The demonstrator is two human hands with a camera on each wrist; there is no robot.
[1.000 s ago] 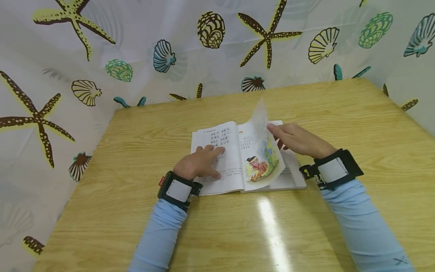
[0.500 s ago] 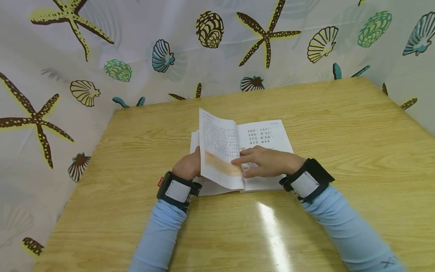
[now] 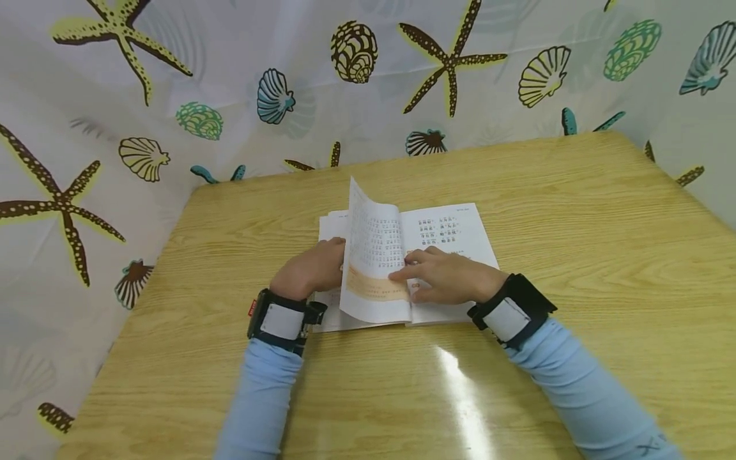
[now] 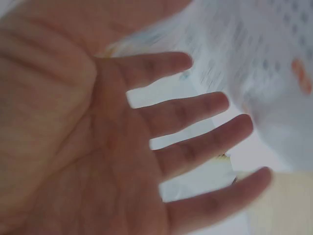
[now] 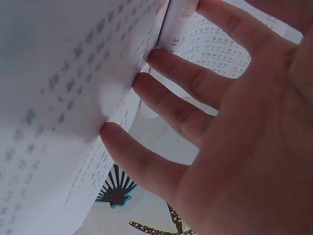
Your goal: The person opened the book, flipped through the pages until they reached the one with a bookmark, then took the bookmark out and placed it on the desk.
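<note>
A paperback book lies spread on the table with printed text on its pages. One page, with an orange band low on it, stands raised over the left half. Behind that page's outer edge is my left hand, its fingertips hidden in the head view. The left wrist view shows those fingers spread and nearly straight, holding nothing. My right hand lies over the right half by the spine. Its extended fingers touch the raised page in the right wrist view.
The book rests on a wood-grain table. A white cloth printed with starfish and shells hangs behind the table and along its sides. Light glares on the tabletop in front of the book.
The illustrated page that my right hand was lifting has swung over to the left. My right hand followed it to the spine. My left hand has shifted slightly left, behind the raised page.
</note>
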